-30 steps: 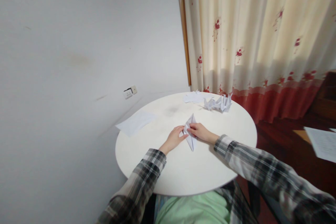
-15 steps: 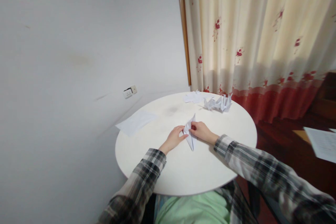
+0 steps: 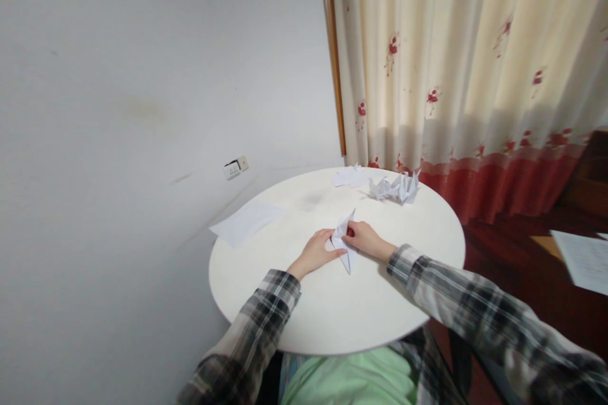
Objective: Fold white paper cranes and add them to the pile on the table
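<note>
A white folded paper piece, long and pointed at its far and near ends, lies between my hands over the round white table. My left hand grips it from the left, its thumb laid across the lower part. From the right, my right hand pinches the fold near the middle, its fingers curled. The creases under my fingertips are hidden. Beyond my right hand stands a cluster of folded white paper cranes.
A flat white paper sheet rests at the table's left edge. More white paper scraps lie at the far edge. A wall socket is behind on the left, a flowered curtain behind on the right. Printed sheets lie lower right.
My left thumb has slid right and slightly down across the folded paper. My right hand has barely shifted and keeps its pinch.
</note>
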Demonstrator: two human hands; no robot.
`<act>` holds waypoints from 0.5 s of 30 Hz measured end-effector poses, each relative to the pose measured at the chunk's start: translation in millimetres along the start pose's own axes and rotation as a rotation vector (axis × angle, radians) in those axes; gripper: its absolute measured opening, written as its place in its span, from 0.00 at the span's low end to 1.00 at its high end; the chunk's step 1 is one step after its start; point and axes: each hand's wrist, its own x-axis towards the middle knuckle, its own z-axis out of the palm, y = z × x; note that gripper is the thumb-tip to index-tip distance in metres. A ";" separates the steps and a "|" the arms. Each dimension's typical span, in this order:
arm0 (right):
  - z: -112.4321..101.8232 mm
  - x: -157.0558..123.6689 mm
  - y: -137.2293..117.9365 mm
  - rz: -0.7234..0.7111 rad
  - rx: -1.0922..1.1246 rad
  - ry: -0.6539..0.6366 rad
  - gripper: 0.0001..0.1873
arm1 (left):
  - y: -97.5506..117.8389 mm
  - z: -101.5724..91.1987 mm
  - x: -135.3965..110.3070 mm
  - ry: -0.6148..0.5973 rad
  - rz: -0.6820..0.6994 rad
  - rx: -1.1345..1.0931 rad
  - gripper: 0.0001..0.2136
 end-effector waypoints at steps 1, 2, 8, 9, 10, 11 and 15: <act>0.0 0.0 -0.1 0.003 -0.003 -0.004 0.06 | 0.7 -0.4 -0.2 -0.004 0.000 0.007 0.23; -0.1 0.0 -0.2 0.003 -0.006 -0.007 0.06 | 1.1 -0.7 -0.4 -0.007 -0.002 0.013 0.23; 0.0 0.7 -1.0 0.015 -0.031 -0.010 0.06 | -0.2 -0.5 -0.8 -0.024 -0.007 0.031 0.27; 0.1 0.9 -0.9 0.017 -0.032 -0.008 0.06 | -0.5 -0.5 -0.7 -0.029 -0.006 0.034 0.27; 0.3 1.0 -0.6 0.016 -0.030 -0.005 0.06 | -0.7 -0.6 -0.6 -0.034 -0.006 0.037 0.27; 0.6 1.2 -0.3 0.015 -0.027 -0.001 0.06 | -0.7 -0.8 -0.5 -0.037 -0.006 0.039 0.28; 2.0 1.6 0.7 0.020 -0.006 0.019 0.06 | 0.9 -1.7 -0.6 -0.044 -0.005 0.040 0.28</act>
